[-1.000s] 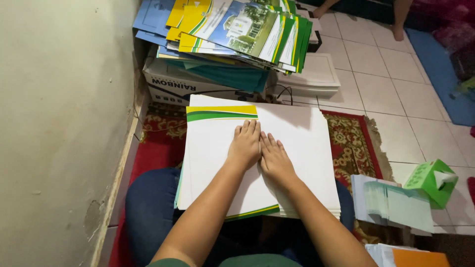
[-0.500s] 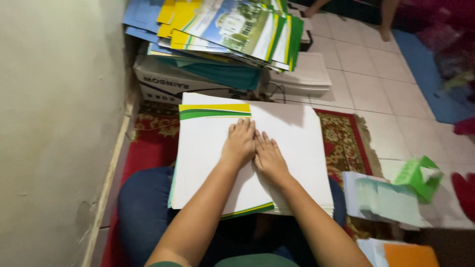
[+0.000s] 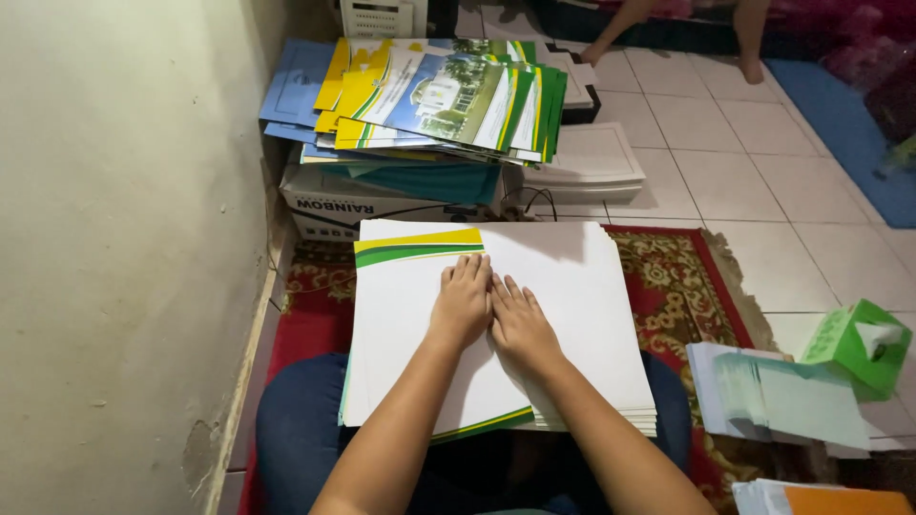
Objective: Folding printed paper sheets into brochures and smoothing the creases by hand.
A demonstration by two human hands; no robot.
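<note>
A stack of large white sheets (image 3: 572, 286) rests across the person's lap, the top sheet folded over at the left with a yellow and green curved band along its upper edge. The left hand (image 3: 464, 303) and right hand (image 3: 520, 324) lie side by side on the fold, fingers stretched flat and close together, pressing down and gripping nothing. Beyond, a heap of printed folders (image 3: 429, 95) in blue, yellow and green tops a white carton (image 3: 329, 208). A green tissue box (image 3: 859, 345) stands at the right beside pale green slips (image 3: 782, 396).
</note>
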